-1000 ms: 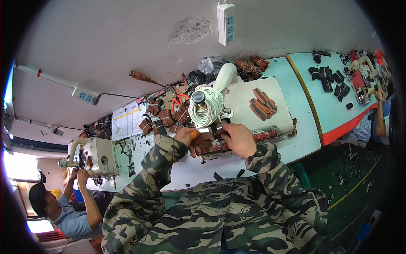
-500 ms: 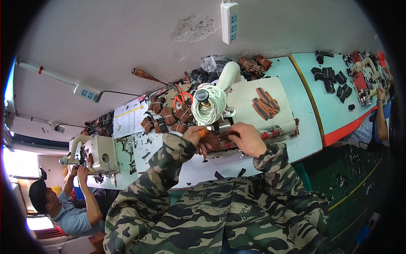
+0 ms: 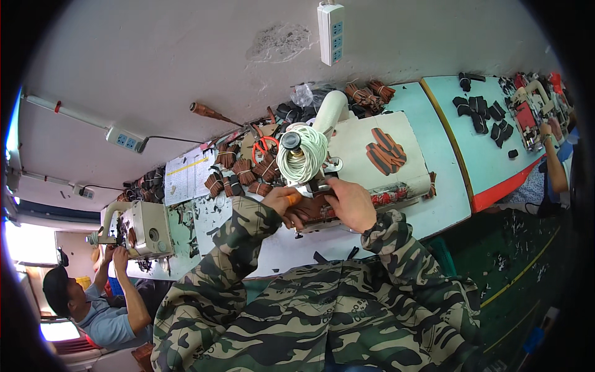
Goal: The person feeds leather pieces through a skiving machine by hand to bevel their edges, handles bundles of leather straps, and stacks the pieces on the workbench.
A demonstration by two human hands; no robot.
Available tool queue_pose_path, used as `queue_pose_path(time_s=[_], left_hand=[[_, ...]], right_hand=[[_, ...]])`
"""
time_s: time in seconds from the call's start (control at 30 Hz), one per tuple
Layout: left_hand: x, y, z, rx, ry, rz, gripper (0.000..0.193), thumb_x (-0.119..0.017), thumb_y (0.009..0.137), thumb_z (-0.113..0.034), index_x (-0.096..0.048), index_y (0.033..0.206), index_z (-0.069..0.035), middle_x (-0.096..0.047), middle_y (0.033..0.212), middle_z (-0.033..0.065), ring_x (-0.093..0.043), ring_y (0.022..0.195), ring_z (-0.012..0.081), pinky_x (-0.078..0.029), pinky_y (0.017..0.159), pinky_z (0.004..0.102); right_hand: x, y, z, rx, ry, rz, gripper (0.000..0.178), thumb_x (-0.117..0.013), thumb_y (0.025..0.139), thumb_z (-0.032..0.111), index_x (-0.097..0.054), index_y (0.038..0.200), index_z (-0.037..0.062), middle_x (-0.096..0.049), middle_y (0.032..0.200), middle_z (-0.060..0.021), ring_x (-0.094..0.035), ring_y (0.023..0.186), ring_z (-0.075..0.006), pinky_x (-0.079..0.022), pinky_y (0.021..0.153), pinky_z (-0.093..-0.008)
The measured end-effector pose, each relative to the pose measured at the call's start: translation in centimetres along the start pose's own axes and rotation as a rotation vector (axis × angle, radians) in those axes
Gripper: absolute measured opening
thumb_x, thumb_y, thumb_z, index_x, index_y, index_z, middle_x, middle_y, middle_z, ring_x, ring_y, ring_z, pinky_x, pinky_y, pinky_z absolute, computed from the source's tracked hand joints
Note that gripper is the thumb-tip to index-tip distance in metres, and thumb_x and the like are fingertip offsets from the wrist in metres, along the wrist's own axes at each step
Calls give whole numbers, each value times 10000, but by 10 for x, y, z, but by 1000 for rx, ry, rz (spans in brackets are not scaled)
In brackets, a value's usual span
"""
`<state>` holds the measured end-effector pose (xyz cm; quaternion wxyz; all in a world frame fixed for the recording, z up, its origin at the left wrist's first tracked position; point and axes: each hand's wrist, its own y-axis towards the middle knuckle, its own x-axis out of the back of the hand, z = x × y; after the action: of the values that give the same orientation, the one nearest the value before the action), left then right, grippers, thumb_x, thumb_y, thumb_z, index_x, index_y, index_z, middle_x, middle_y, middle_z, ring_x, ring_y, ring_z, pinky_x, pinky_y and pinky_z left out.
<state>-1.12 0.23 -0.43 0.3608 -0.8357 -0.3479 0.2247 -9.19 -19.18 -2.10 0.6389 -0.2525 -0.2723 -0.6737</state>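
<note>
Both hands are down at the machine bed. The left hand (image 3: 280, 199), coming out of a camouflage sleeve, is curled with its fingers pressing on a flat dark-brown leather piece (image 3: 313, 208), an orange tip showing on one finger. The right hand (image 3: 350, 203) lies flat and closed over the same piece from the other side, fingers together, pinning it to the bed. The leather sits right between the two hands, just under the head of the white sewing machine (image 3: 328, 115).

Directly above the hands stands a fat cone of white thread (image 3: 302, 154), and beside it lie red-handled scissors (image 3: 265, 146). On the machine's pale table (image 3: 403, 139) rests a small stack of brown and orange strips (image 3: 384, 150). Bundles of brown tied pieces (image 3: 238, 170) crowd the bench to the left, near a printed paper sheet (image 3: 184, 176).

Further left, another person in a blue shirt (image 3: 102, 316) works at a second cream sewing machine (image 3: 145, 222). On the far right, a turquoise bench (image 3: 483, 155) carries black pieces (image 3: 477, 111), with someone else's arm (image 3: 553, 164) at its edge.
</note>
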Motion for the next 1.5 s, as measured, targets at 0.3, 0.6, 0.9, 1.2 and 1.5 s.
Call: queue_pose_path(time_s=[0.3, 0.6, 0.9, 1.2, 1.5], left_hand=[[-5, 7, 5, -48, 65, -64, 268, -344, 955, -189, -521, 1042, -7, -636, 715, 132, -597, 448, 182, -436, 359, 231], [9, -4, 12, -81, -45, -171, 305, -305, 956, -129, -526, 1101, 23, -651, 796, 147, -649, 548, 214, -484, 403, 243], [-2, 11, 12, -48, 90, -85, 299, -314, 968, -175, -509, 1072, 26, -635, 799, 158, -649, 571, 217, -496, 429, 245], [-5, 2, 20, -52, 23, 43, 283, -414, 965, -131, -454, 1168, 61, -633, 888, 180, -676, 761, 251, -558, 571, 264], [1, -10, 7, -2, 235, -120, 282, -327, 966, -165, -474, 1107, 30, -630, 713, 138, -637, 532, 194, -481, 421, 267]], right_hand=[[5, -2, -2, 77, 95, 67, 210, -618, 769, 165, -621, 947, 52, -627, 845, -143, -597, 792, -358, -470, 701, -446], [22, -4, -14, -3, 250, 97, 184, -615, 772, 140, -638, 919, 31, -638, 829, -165, -611, 763, -345, -476, 681, -415], [9, -1, -10, 29, 178, 46, 258, -610, 784, 174, -606, 1020, 70, -632, 811, -152, -601, 776, -346, -478, 695, -418], [36, -18, -51, 91, -352, -440, 346, -691, 721, 94, -595, 1051, 56, -557, 1137, -66, -505, 1036, -270, -410, 826, -388], [33, -30, -27, 151, -206, -436, 262, -682, 713, 68, -615, 967, 55, -598, 989, -82, -556, 900, -275, -426, 764, -374]])
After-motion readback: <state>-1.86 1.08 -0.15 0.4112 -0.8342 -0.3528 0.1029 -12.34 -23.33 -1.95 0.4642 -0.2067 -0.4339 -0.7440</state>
